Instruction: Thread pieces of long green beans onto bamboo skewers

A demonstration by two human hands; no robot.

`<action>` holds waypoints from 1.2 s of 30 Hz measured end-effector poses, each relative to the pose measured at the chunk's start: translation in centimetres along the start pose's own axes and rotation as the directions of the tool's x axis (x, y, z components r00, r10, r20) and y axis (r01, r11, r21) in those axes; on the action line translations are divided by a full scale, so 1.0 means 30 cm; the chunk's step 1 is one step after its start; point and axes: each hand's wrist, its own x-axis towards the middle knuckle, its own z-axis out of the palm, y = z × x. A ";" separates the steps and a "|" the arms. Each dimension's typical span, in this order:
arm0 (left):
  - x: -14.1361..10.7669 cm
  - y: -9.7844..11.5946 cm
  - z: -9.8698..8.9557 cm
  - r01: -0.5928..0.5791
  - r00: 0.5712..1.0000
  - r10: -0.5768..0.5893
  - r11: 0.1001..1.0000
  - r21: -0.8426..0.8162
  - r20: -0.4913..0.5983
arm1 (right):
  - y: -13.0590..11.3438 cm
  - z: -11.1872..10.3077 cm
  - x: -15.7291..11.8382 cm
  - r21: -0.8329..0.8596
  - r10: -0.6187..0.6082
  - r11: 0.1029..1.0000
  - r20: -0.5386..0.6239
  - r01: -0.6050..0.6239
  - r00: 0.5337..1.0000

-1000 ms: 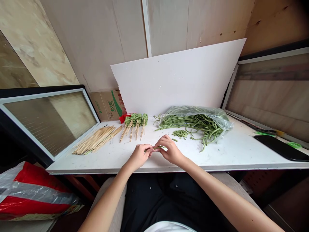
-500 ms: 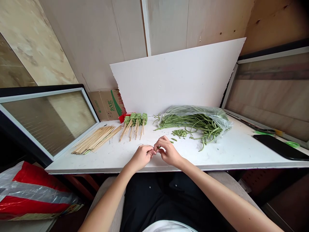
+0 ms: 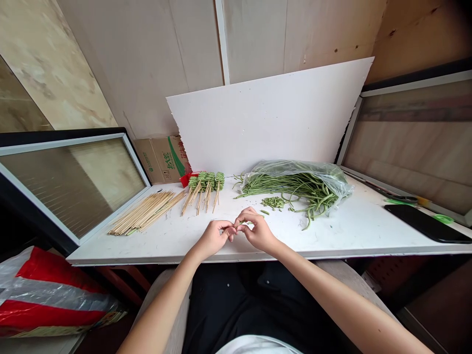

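Observation:
My left hand (image 3: 216,237) and my right hand (image 3: 256,230) meet above the white table's (image 3: 162,246) front part, fingertips touching. The right hand pinches a thin green bean piece; the left fingers are closed on something too small to make out. Just behind the right hand is a small pile of cut bean pieces (image 3: 273,202). Long green beans (image 3: 287,184) spill from a clear plastic bag (image 3: 334,174) at the back. Skewers threaded with green beans (image 3: 207,181) stand in a group behind the left hand, and bare wooden skewers (image 3: 142,214) lie to their left.
A black phone (image 3: 427,223) and a green ring (image 3: 443,219) lie at the right end. Framed glass panels (image 3: 77,182) flank the table. A cardboard box (image 3: 160,160) and a white board (image 3: 265,123) stand behind. A red and grey bag (image 3: 51,290) is at lower left.
A green piece now shows more plainly in my right fingers, and fewer loose pieces show just behind that hand. Both hands have stayed together with small finger movements.

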 end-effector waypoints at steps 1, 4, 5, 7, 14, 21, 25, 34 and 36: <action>0.000 0.007 -0.004 -0.003 0.999 0.005 0.999 0.036 -0.038 | 0.004 -0.004 0.002 -0.026 -0.024 0.999 -0.021 0.023 0.999; 0.002 0.022 -0.012 -0.013 0.984 0.037 0.991 0.135 -0.174 | 0.015 -0.016 0.007 -0.094 -0.104 0.991 -0.046 0.100 0.993; 0.002 0.025 -0.013 -0.016 0.977 0.049 0.988 0.156 -0.209 | 0.018 -0.018 0.008 -0.112 -0.123 0.987 -0.044 0.117 0.991; 0.002 0.027 -0.013 -0.023 0.966 0.069 0.983 0.182 -0.249 | 0.021 -0.020 0.008 -0.138 -0.145 0.981 -0.030 0.139 0.989; 0.002 0.023 -0.011 -0.073 0.959 0.132 0.970 0.231 -0.252 | 0.011 -0.020 0.001 -0.163 -0.159 0.975 -0.019 0.154 0.987; 0.001 0.032 0.012 -0.115 0.952 0.174 0.966 0.232 -0.253 | -0.001 0.000 -0.007 -0.088 -0.104 0.991 -0.068 0.098 0.992; 0.003 0.037 0.021 -0.112 0.962 0.135 0.987 0.111 -0.237 | -0.005 0.019 -0.015 0.011 -0.006 1.000 -0.123 0.008 0.992; 0.007 -0.007 0.024 -0.080 0.976 0.056 0.991 -0.112 -0.210 | 0.035 0.062 -0.034 0.273 0.173 0.952 -0.102 -0.140 0.980; 0.011 -0.017 0.022 -0.072 0.980 0.041 0.985 -0.159 -0.193 | 0.038 0.064 -0.032 0.306 0.201 0.937 -0.082 -0.167 0.976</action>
